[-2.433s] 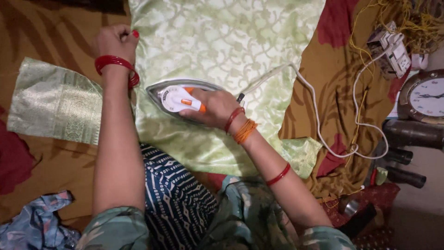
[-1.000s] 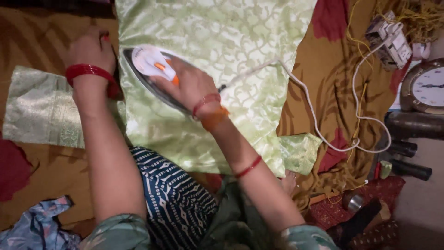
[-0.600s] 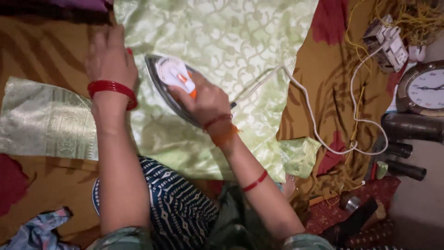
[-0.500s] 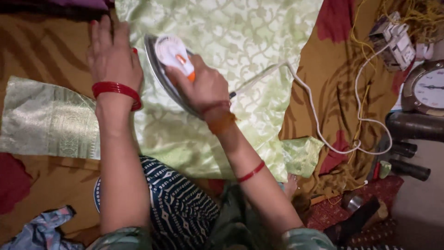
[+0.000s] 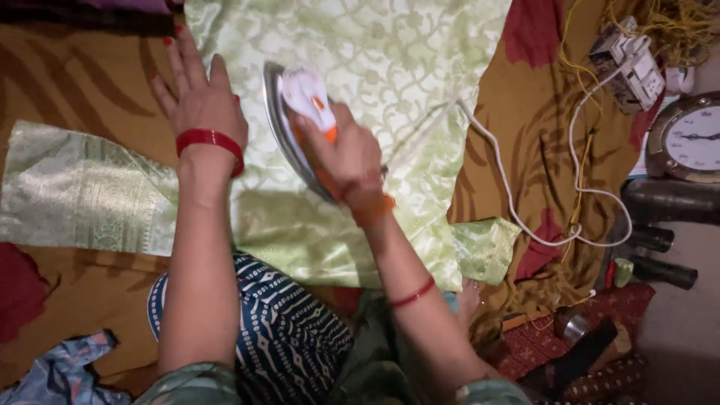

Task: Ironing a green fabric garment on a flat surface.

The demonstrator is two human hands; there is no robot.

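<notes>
Pale green patterned fabric [image 5: 390,67] is spread flat over the brown cloth [image 5: 82,82], and our right hand [image 5: 346,154] is wrapped tight round the iron [image 5: 296,112] on it. Left hand [image 5: 201,97] lies open, fingers spread, pinning the edge. We'd keep it taut and mind the white cord [image 5: 517,214].

The iron [image 5: 300,120] stood on the brocade cloth [image 5: 390,67], with the right hand [image 5: 346,150] around its handle. Just left of it, the left hand [image 5: 201,97] lay flat at the cloth's left edge. A folded fabric strip [image 5: 82,191] lay farther left. The cord [image 5: 517,210] ran right toward the power strip [image 5: 626,64] at far right, with the clock [image 5: 694,139] nearer.
</notes>
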